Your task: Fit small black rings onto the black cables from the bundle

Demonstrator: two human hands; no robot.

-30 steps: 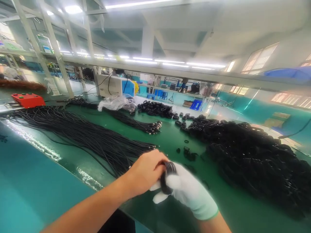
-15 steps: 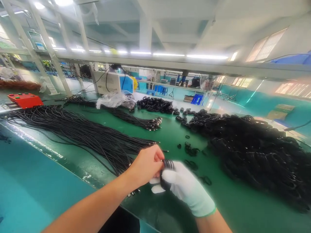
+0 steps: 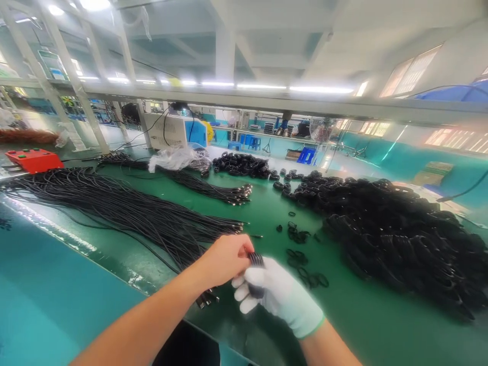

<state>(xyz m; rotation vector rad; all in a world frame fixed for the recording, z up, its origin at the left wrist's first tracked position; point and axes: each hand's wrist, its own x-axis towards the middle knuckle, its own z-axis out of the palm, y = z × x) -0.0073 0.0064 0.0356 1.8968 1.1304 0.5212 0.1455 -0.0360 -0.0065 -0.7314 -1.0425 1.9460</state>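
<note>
Gripping a black ribbed coil [image 3: 256, 260] low over the near edge of the green table [image 3: 269, 211], the gloved right hand [image 3: 280, 292] is curling round it in the head view. Its thumb is lying across the near face, while the fingers are coming round beneath and beyond; three gloved fingertips are now showing to the left of the coil, where only two were clearly showing half a second ago. The coil and both hands are sitting slightly farther left, toward the long black cables [image 3: 152, 213]. The bare left hand [image 3: 229, 259] is staying bent nearly closed, its thumb and forefinger pinching at the coil's upper left edge; whether they are catching a single loop is not showing.

For the work, this is probably meaning a firmer right-hand wrap, with the coil still being handled between both hands rather than being let go. Its loops are lying side by side, but the picture is not revealing whether they are one cord or separate rings.

Small loose rings [image 3: 297, 235] are lying beyond the glove, unmoved on the table, and a large pile of black loops [image 3: 400, 234] is spreading to the right, well apart from the fingers.
</note>
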